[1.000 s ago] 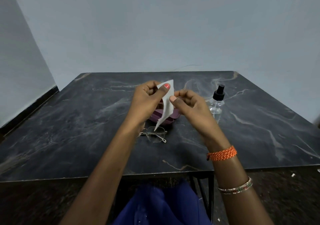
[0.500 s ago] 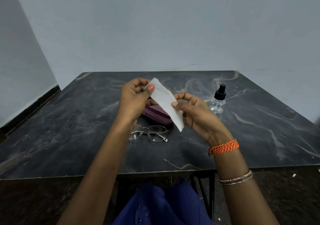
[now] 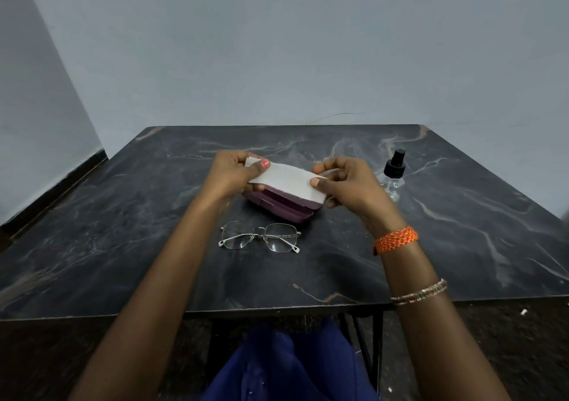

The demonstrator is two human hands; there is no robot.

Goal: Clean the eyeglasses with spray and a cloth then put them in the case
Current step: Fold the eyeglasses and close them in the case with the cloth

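A white cloth (image 3: 288, 180) is stretched flat between both hands above the table. My left hand (image 3: 234, 172) pinches its left end and my right hand (image 3: 348, 185) pinches its right end. Under the cloth lies a purple glasses case (image 3: 277, 205), partly hidden by it. Thin metal-framed eyeglasses (image 3: 260, 236) lie folded on the table just in front of the case. A clear spray bottle (image 3: 392, 174) with a black top stands to the right of my right hand.
The black marble-patterned table (image 3: 123, 231) stands against a pale wall, its front edge close to my blue-clad lap. A dark skirting strip runs along the floor at the left.
The cloth, folded and hanging upright a second ago, has been spread out sideways as my hands moved apart. The glasses and case are now more in view.
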